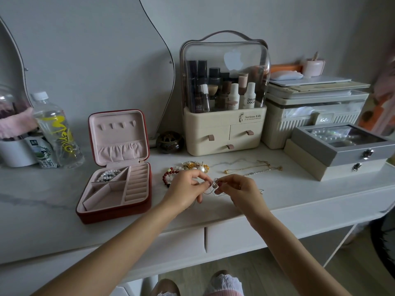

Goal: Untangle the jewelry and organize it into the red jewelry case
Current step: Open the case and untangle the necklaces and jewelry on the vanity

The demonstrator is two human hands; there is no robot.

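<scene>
The red jewelry case (116,212) lies open on the white table, left of my hands, with a pink lining and a pearl piece (108,175) in its back-left compartment. My left hand (186,189) and my right hand (237,188) meet above the table and both pinch a thin silver chain (213,188) that hangs in loops between them. Behind my hands lies a tangled pile of gold and pearl jewelry (195,166). A red bead bracelet (167,177) sits left of it. Thin gold necklaces (252,168) stretch out to the right.
A cream cosmetics organizer (224,133) stands behind the jewelry, with a small brown pot (170,142) beside it. Grey and cream jewelry boxes (344,150) are stacked at the right. Bottles (56,129) stand at the left. The table's front edge runs just below my wrists.
</scene>
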